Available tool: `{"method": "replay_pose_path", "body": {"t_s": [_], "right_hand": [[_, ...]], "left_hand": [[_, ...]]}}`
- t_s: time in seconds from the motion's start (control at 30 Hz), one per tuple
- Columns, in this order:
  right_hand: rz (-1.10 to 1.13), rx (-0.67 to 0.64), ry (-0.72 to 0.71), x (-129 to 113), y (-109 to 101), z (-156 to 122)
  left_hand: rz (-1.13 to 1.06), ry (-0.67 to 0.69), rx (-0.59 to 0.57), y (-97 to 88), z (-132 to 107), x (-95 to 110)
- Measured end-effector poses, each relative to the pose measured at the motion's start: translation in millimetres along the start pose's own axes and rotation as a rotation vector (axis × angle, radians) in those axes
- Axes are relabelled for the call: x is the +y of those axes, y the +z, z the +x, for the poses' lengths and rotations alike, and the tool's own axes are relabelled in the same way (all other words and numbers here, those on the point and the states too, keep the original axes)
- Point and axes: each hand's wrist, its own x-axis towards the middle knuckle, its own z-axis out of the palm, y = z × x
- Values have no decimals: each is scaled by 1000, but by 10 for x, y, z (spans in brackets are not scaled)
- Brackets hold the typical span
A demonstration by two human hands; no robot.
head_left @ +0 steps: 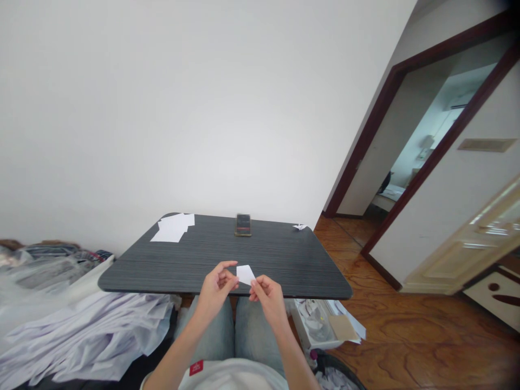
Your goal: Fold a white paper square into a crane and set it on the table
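A small folded piece of white paper (245,274) is held up over the near edge of the dark table (276,252). My right hand (267,295) pinches its lower right corner between thumb and fingers. On the paper's left side is my left hand (219,281), with the thumb tip at the paper's edge and the index finger stretched out above it. Whether the left fingers grip the paper firmly is hard to make out.
Several white sheets (173,227) lie at the table's back left. A phone on a stand (243,225) is at the back middle, and a folded paper figure (299,227) at the back right. Below right stands a white box (319,325); white cloth (93,336) is heaped at left.
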Motion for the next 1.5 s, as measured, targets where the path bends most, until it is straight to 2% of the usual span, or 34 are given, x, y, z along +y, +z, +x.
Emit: {"method": "replay_pose_path", "body": {"t_s": [0.3, 0.53, 0.67, 0.87, 1.17, 1.5], "right_hand": [[14, 15, -19, -23, 13, -6], [-118, -63, -46, -83, 8, -44], [-114, -52, -27, -83, 11, -43], [9, -56, 16, -27, 16, -18], [26, -28, -6, -47, -1, -21], [65, -46, 11, -28, 25, -14]], "left_hand": [[19, 42, 22, 25, -12, 4], [-33, -84, -50, 47, 27, -14], [-18, -79, 1, 52, 17, -1], [-5, -30, 74, 48, 9, 8], [-63, -120, -38, 31, 16, -51], [-34, -84, -33, 90, -20, 13]]}}
